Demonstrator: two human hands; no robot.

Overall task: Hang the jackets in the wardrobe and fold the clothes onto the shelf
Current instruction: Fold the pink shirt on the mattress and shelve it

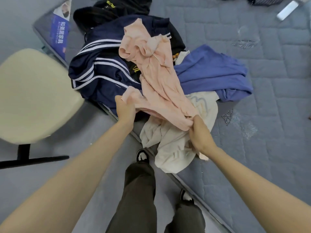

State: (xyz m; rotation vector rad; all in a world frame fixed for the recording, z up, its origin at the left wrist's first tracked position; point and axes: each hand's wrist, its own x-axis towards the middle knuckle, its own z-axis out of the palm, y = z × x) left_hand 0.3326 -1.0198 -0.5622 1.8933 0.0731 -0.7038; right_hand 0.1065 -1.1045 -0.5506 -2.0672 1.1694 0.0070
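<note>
A pink garment (151,71) lies stretched over a heap of clothes at the corner of a grey quilted mattress (269,81). My left hand (125,110) grips its near left edge. My right hand (200,133) pinches its near right corner. Beneath it lie a navy jacket with white stripes (99,71), a blue shirt (213,74), a cream garment (175,145) that hangs over the mattress edge, and a black garment with yellow print (111,10) at the back.
A beige chair (33,95) on a black base stands on the grey floor to the left. A blue printed label (59,32) is on the mattress side. A white flat object (287,10) and dark clothes (252,0) lie at the far right. My legs and shoes are below.
</note>
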